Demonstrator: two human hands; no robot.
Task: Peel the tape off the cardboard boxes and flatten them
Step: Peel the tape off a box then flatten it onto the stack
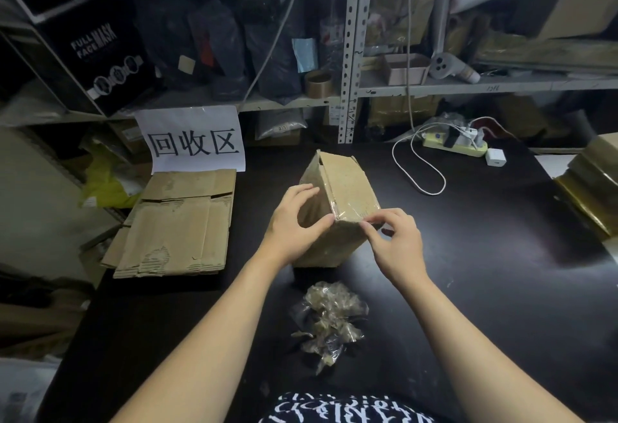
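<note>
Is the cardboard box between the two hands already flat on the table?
No, the box stands in its full shape, the left hand holding its side and the right hand pinching tape at its edge.

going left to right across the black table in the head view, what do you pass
flattened cardboard stack → cardboard box → power strip → white adapter → taped boxes at the right edge

Left: flattened stack (177, 225); front: tape wad (329, 319); rear-right: cable (422, 168).
</note>
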